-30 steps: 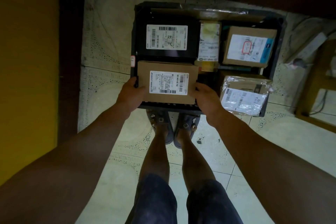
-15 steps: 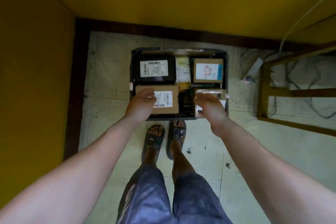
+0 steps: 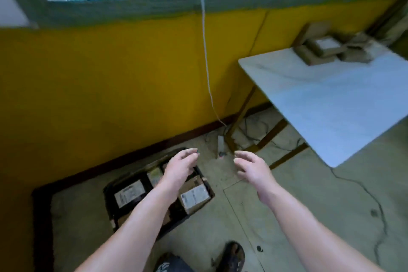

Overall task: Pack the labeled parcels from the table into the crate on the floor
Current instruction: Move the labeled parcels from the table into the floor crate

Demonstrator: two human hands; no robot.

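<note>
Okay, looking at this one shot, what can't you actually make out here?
- Black plastic crate on the floor: its middle hidden by the open left hand and forearm.
- Brown cardboard parcels on the white table: motion-blurred, labels unreadable.
- Table's right side: cut off by the frame edge.

Whole frame motion-blurred. We can't read labels on parcels in the crate [image 3: 109, 202], lower left; left forearm [image 3: 141, 212] hides its middle. Parcels on the table [image 3: 335, 104], upper right [image 3: 324, 49], smeared, count unclear. Table cut by right edge. Sandal [image 3: 231, 256] cropped at bottom.
</note>
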